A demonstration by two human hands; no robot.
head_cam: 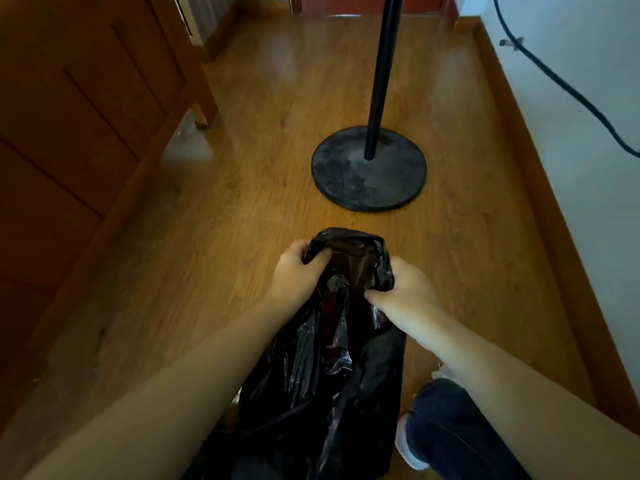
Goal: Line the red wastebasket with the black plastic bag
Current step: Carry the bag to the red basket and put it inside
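Observation:
A crumpled black plastic bag (322, 368) hangs in front of me over the wooden floor, its top edge bunched between my hands. My left hand (294, 271) grips the left side of the bag's mouth. My right hand (405, 289) pinches the right side, close beside the left. The bag's mouth is only slightly parted, and its body trails down toward the bottom of the view. No red wastebasket shows in the view.
A black pole on a round black base (369, 168) stands just ahead. A wooden cabinet (69, 133) runs along the left. A white wall (571, 133) with a black cable (568, 88) is on the right. My jeans leg and white shoe (408, 452) are at lower right.

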